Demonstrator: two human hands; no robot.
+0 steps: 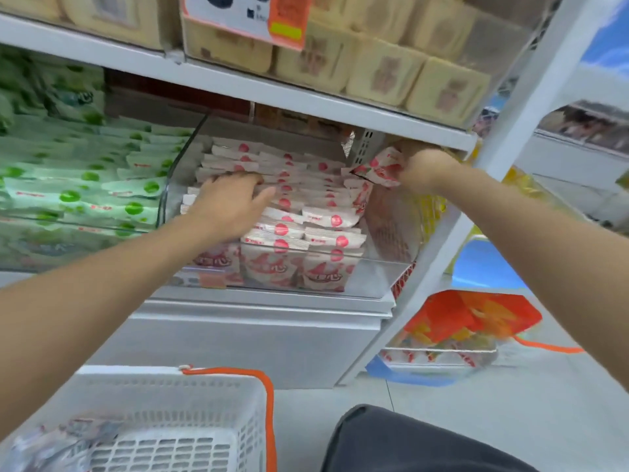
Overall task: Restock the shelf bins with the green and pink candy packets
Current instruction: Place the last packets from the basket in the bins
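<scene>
A clear shelf bin (381, 281) holds rows of pink candy packets (320, 219). My left hand (231, 202) lies flat on the left rows of those packets, fingers spread and pressing them. At the bin's upper right corner, my right hand (425, 168) grips a small bunch of pink packets (381, 168), held just under the shelf above. The neighbouring bin on the left is full of green candy packets (85, 185).
A white basket (163, 420) with an orange handle sits at bottom left, a few packets in it. Beige packs (381, 69) fill the shelf above. An orange and clear bag (469, 318) lies on the floor to the right. A white upright post (510, 131) frames the shelf's right side.
</scene>
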